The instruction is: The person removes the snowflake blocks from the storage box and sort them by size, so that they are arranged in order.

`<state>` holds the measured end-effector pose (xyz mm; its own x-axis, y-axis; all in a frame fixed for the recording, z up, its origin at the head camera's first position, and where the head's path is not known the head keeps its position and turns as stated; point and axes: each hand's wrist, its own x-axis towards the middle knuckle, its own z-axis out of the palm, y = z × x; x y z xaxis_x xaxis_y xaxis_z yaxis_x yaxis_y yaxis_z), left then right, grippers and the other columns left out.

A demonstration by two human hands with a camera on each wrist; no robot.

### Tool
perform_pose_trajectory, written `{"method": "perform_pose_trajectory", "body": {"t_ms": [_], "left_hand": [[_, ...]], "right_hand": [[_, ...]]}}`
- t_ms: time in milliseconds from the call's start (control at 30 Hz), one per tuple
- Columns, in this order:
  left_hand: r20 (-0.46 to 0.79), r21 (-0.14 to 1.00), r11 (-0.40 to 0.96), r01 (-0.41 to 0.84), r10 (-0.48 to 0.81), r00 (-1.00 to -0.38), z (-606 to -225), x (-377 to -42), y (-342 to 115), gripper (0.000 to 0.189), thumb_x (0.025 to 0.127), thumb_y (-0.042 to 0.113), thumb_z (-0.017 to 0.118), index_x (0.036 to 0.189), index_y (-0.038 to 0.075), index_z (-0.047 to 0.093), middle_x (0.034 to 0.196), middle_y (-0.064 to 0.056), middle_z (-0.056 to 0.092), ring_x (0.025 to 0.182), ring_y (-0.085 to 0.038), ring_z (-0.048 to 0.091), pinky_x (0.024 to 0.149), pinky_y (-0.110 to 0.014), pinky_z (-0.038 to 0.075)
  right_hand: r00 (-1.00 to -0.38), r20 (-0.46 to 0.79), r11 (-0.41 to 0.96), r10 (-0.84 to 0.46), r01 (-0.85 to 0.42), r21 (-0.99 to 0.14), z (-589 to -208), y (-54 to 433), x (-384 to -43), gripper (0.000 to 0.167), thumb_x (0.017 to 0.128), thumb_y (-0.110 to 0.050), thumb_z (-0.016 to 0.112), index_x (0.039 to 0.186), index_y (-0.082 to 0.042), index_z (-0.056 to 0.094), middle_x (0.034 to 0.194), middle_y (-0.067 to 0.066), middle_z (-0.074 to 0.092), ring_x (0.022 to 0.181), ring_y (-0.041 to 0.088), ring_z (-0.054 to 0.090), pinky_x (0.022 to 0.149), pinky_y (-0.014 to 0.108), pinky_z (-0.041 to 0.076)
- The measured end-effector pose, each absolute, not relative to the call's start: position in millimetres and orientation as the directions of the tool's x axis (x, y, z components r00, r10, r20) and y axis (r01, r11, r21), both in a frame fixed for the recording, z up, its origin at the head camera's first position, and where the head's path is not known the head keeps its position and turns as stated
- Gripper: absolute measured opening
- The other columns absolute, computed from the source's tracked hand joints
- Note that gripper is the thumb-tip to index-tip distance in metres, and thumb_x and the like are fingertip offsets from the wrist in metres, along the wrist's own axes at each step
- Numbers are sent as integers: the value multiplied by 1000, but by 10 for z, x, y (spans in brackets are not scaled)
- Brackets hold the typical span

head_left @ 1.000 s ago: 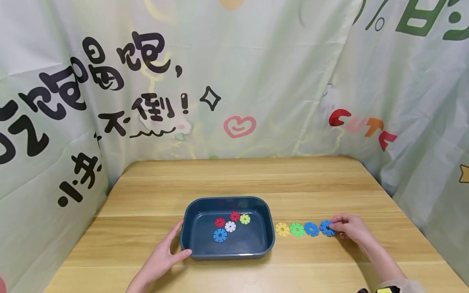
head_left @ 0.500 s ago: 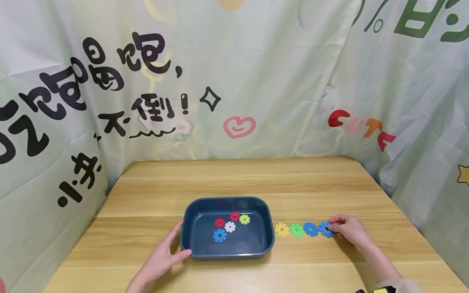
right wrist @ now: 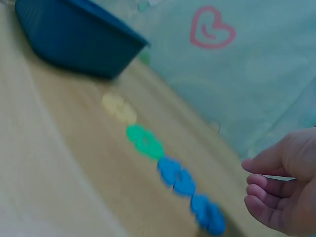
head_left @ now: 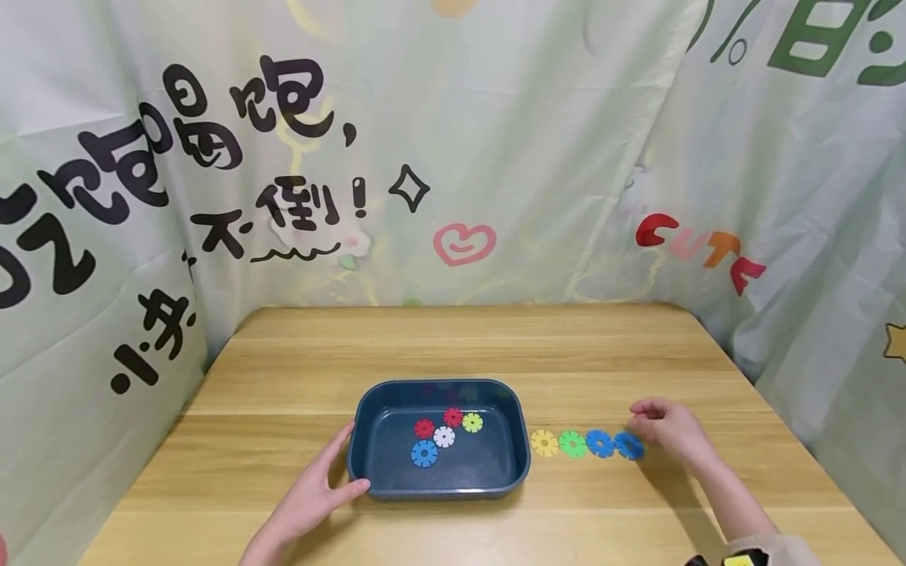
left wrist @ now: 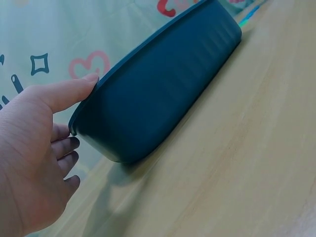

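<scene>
A dark blue rectangular basin (head_left: 439, 494) stands on the table. My left hand (head_left: 307, 489) spans its near left corner, thumb against the rim and fingers along the left side. Inside lie several small notched discs, including a blue disc (head_left: 425, 453) and a white disc (head_left: 444, 437). To the basin's right runs a row: a yellow disc (head_left: 544, 443), a green disc (head_left: 572, 444), a blue disc (head_left: 600, 444) and an end blue disc (head_left: 629, 446). My right hand (head_left: 672, 431) hovers just above and right of that end disc, holding nothing, fingers loosely bent.
A wooden table (head_left: 283, 354) carries everything. Behind it and at both sides hangs a pale printed curtain (head_left: 538, 157) with lettering and a pink heart. Two red discs (head_left: 453, 417) and a lime disc (head_left: 473, 423) also lie in the basin.
The right hand has let go of the end blue disc and lifted slightly away; the disc now lies against the row. The left hand and basin have stayed in place.
</scene>
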<state>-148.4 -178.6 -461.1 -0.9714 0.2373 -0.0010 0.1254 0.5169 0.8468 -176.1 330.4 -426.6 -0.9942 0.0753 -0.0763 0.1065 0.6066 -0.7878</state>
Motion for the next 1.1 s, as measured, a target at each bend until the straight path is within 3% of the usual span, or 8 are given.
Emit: {"method": "perform_pose_trajectory", "body": {"t_ms": [300,633,1100], "left_hand": [[4,836,533,133,237,-972,-4604,-1494,-1788,84,80,33,72,146,10,26,149,-19,26,133,-43,23,100,-66,21],[8,840,526,135,237,-972,-4625,-1492,-1798,84,80,32,72,146,10,26,149,-19,26,133,-44,23,99,-67,22],[26,832,534,152,236,-972,-4631,-1490,-1801,85,79,32,73,146,10,26,148,-19,26,133,-43,23,100,-66,21]], "right_hand": [[-990,-42,547,-135,-39,-836,-3935,2847,-1953,36,88,-9,61,115,14,53,104,23,62,90,23,61,75,34,53],[-942,13,479,-334,-182,-859,-3759,2114,-2095,33,85,-9,65,112,10,58,100,17,64,89,23,62,78,32,52],[-877,-49,412,-478,-175,-894,-4038,1190,-2188,23,82,-3,68,104,5,63,95,17,66,82,18,63,74,30,54]]}}
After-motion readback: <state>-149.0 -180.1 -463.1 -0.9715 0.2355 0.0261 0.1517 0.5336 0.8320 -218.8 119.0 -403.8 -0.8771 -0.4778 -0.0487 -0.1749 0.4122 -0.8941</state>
